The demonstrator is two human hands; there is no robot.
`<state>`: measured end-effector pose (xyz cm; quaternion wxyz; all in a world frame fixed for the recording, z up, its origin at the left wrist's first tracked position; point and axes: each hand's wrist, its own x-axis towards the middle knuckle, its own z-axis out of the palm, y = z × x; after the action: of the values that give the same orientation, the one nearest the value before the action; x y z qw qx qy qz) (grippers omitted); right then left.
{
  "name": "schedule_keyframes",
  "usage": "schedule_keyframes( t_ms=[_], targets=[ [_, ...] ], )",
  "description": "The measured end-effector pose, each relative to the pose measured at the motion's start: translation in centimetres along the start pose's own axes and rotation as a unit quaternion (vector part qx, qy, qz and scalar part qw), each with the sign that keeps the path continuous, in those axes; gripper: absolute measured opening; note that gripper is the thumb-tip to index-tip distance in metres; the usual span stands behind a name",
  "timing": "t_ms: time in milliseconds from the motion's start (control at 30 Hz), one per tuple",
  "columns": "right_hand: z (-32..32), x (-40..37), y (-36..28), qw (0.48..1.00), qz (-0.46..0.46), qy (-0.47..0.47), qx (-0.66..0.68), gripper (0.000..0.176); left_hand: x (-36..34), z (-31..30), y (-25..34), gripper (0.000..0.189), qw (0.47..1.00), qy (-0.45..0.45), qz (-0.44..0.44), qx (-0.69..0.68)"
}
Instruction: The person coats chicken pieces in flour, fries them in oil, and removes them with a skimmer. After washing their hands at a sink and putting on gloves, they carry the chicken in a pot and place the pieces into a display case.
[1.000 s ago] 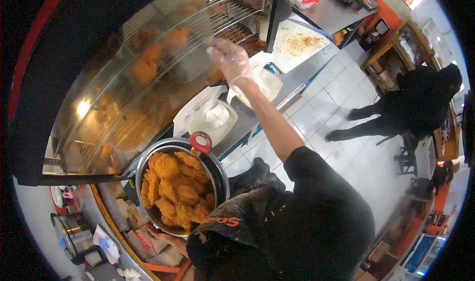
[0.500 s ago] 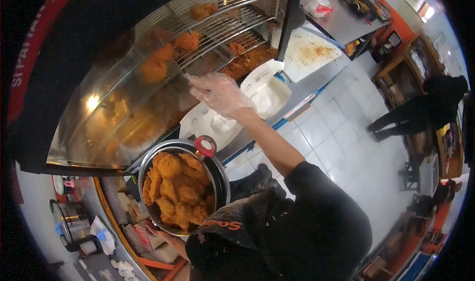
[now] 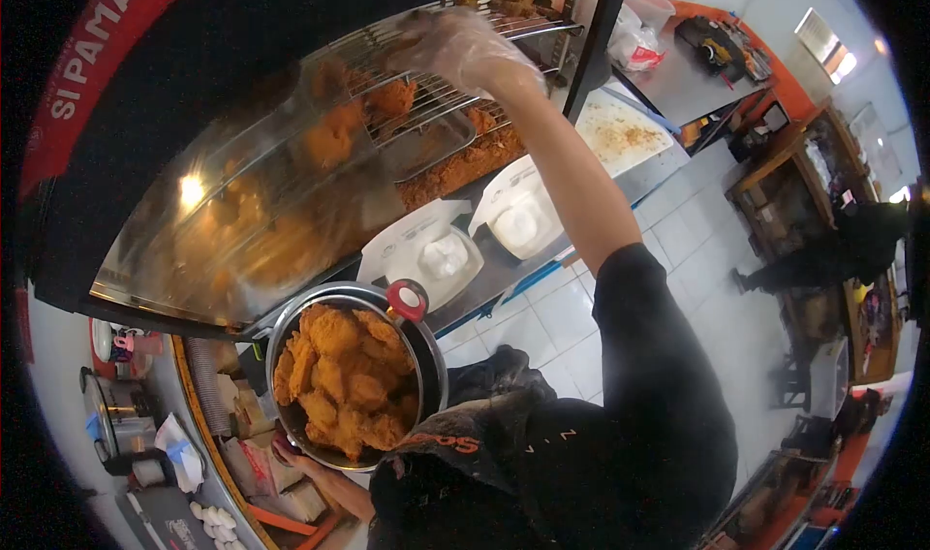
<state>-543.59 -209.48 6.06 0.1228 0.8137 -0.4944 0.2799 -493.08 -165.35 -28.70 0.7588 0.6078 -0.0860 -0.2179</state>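
Note:
My left hand (image 3: 308,465) grips the lower side of a metal pot (image 3: 427,354), its fingers at the red handle there. Pieces of fried chicken (image 3: 334,380) fill the pot, and a second red handle (image 3: 407,300) shows on its far side. In a clear plastic glove, my right hand (image 3: 470,51) reaches into the glass display cabinet (image 3: 247,196), over the upper wire rack (image 3: 538,29). Its fingers are smeared by motion, so I cannot tell whether they hold anything. Chicken pieces (image 3: 392,97) lie on the rack just below that hand.
Two open white boxes (image 3: 399,247), each with a white wrapped bundle (image 3: 444,256), stand on the counter beside the cabinet. A crumb-strewn white board (image 3: 620,133) lies further right. A person in dark clothes (image 3: 843,250) stands across the tiled floor (image 3: 678,288).
My right hand has moved up and right, from above the boxes to the upper rack in the cabinet. The left hand and the pot stay nearly where they were.

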Motion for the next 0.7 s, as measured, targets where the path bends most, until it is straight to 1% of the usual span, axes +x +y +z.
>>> schedule_keyframes(
  t_ms=[33, 100, 167, 200, 233, 300, 333, 367, 400, 433, 500, 533, 567, 600, 633, 667, 700],
  targets=[
    [0.4, 0.6, 0.1, 0.998, -0.051, 0.024, 0.013, 0.029, 0.0, 0.1, -0.1, 0.048, 1.0, 0.0, -0.001, 0.0],
    [1.1, 1.4, 0.3, 0.995, -0.088, -0.024, 0.049, 0.032, 0.0, 0.1, -0.2, 0.048, 1.0, 0.001, -0.001, 0.0],
    [0.5, 1.8, 0.6, 0.991, -0.104, -0.045, 0.067, 0.035, 0.0, 0.2, -0.3, 0.048, 1.0, 0.0, 0.002, -0.002],
    [-0.3, 1.8, 1.4, 0.996, 0.032, -0.045, 0.063, 0.032, 0.1, 0.2, -0.3, 0.048, 1.0, 0.0, 0.003, -0.001],
    [-1.6, 1.8, 2.1, 0.983, 0.166, -0.045, 0.059, 0.04, 0.0, 0.2, -0.3, 0.049, 1.0, -0.001, 0.002, -0.002],
    [-4.1, 1.8, 3.2, 0.952, 0.299, -0.042, -0.041, 0.057, 0.0, 0.2, -0.5, 0.049, 1.0, 0.001, 0.004, -0.003],
    [-6.9, 1.1, 2.0, 0.93, 0.345, -0.107, -0.074, 0.059, -0.1, 0.0, -0.5, 0.049, 1.0, 0.002, 0.004, -0.002],
    [-1.4, 2.5, 9.4, 0.954, 0.263, -0.076, -0.119, 0.053, -0.1, 0.0, -0.5, 0.049, 1.0, 0.004, 0.005, -0.003],
    [1.4, 2.4, 13.3, 0.97, 0.207, -0.005, -0.125, 0.049, -0.2, -0.2, -0.6, 0.049, 1.0, 0.008, 0.007, -0.002],
    [1.5, 2.1, 14.5, 0.977, 0.153, -0.016, -0.149, 0.042, -0.3, -0.3, -0.5, 0.049, 1.0, 0.01, 0.008, -0.002],
    [1.7, 1.7, 16.2, 0.979, 0.133, 0.012, -0.155, 0.036, -0.6, -0.5, -0.6, 0.05, 1.0, 0.014, 0.009, 0.002],
    [1.7, 1.5, 16.9, 0.979, 0.123, 0.026, -0.159, 0.036, -0.7, -0.6, -0.6, 0.05, 1.0, 0.015, 0.01, 0.006],
    [-0.5, 1.1, 14.8, 0.979, 0.128, 0.029, -0.155, 0.034, -0.7, -0.7, -0.6, 0.05, 1.0, 0.016, 0.012, 0.012],
    [-1.8, 0.5, 13.4, 0.979, 0.134, 0.032, -0.152, 0.039, -0.5, -1.0, -0.8, 0.05, 0.999, 0.02, 0.021, 0.024],
    [-2.0, -0.3, 13.3, 0.982, 0.148, 0.068, -0.097, 0.035, -0.4, -1.4, -0.8, 0.05, 0.998, 0.024, 0.033, 0.049],
    [-2.0, -1.2, 13.1, 0.982, 0.149, 0.066, -0.097, 0.035, -0.3, -1.8, -0.9, 0.05, 0.997, 0.022, 0.041, 0.068],
    [-2.3, -2.1, 12.4, 0.981, 0.166, 0.087, -0.048, 0.036, -0.1, -2.0, -1.0, 0.05, 0.995, 0.021, 0.05, 0.079]
  ],
)
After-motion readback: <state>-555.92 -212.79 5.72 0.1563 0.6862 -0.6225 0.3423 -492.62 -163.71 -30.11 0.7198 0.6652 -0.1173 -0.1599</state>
